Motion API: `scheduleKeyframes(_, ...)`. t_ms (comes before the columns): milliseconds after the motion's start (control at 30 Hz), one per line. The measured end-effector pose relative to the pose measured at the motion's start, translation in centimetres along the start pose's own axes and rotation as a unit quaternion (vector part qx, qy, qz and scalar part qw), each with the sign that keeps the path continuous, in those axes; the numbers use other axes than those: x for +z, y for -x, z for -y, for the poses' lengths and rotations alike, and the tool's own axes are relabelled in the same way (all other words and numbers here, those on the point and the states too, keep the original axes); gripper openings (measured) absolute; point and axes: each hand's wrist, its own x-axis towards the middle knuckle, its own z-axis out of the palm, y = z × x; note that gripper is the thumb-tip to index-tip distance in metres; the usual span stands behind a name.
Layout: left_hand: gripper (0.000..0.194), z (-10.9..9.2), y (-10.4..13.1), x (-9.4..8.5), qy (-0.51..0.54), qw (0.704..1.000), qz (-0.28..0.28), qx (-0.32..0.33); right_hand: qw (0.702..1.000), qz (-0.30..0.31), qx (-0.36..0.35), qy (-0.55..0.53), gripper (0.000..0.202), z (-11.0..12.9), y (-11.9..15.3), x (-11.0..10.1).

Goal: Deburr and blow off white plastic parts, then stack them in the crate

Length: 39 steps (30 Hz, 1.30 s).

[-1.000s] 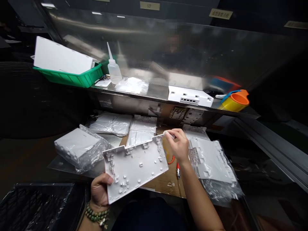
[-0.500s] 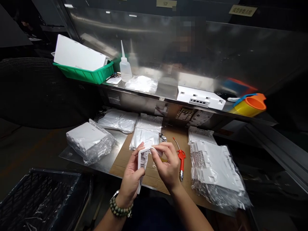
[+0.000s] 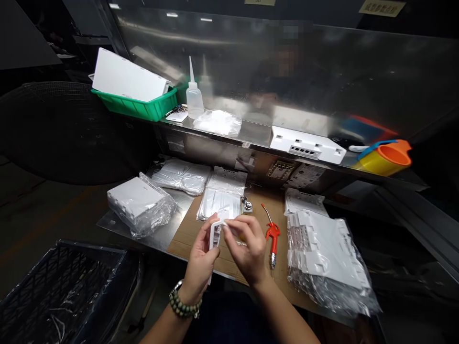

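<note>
Held on edge above the cardboard is a white plastic casing (image 3: 212,235), its ribbed inner side partly showing. My left hand (image 3: 201,258) is closed round its left side, thumb on the inner face. At the casing's top corner, the thumb and fingers of my right hand (image 3: 249,246) pinch together on the edge; whether something small is also between them is hidden. A bit of yellow shows under the right fingers, too covered to name. To the right lies a red air blow gun (image 3: 273,234) with a thin bent nozzle.
Bagged white casings are stacked at right (image 3: 330,253), with another bagged casing (image 3: 134,198) at left. Flat white bagged parts (image 3: 219,203) lie behind my hands. A shelf holds a green bin (image 3: 143,107), a squeeze bottle (image 3: 194,100), a white casing (image 3: 308,143) and a yellow-orange cup (image 3: 385,160).
My view has shifted slightly, so the bench appears a little further right. Both hands keep their hold on the casing, and the right fingers have moved slightly along its top corner.
</note>
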Motion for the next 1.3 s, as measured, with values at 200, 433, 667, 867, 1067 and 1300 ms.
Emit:
scheduleKeyframes(200, 0.067, 1.0, 0.0, -0.8, -0.035, 0.999, -0.022, 0.02, 0.99, -0.019, 0.098, 0.1, 0.017, -5.0, 0.8, 0.1)
scheduleKeyframes(433, 0.077, 0.1, 0.0, -2.1, 0.017, 0.997, -0.052, -0.059, 0.922, 0.134, 0.281, 0.228, 0.021, -16.5, 6.2, 1.1)
scheduleKeyframes(667, 0.08, -1.0, 0.1, -2.8, 0.038, 0.993, -0.069, -0.092, 0.883, 0.225, 0.317, 0.262, 0.032, -20.1, 10.9, 1.2)
scheduleKeyframes(867, 0.086, -1.6, -0.4, -3.6, 0.073, 0.986, -0.117, -0.091, 0.878, 0.219, 0.347, 0.247, 0.035, -21.2, 10.8, 0.6)
scheduleKeyframes(1067, 0.095, -2.7, -1.9, -9.0, 0.259, 0.945, -0.122, -0.157, 0.817, 0.083, 0.497, 0.282, 0.046, -22.8, 12.2, -3.4)
scheduleKeyframes(1300, 0.076, -1.9, -0.9, -16.6, 0.241, 0.925, -0.203, -0.213, 0.82, 0.102, 0.556, 0.089, 0.041, -22.7, 12.8, -6.7)
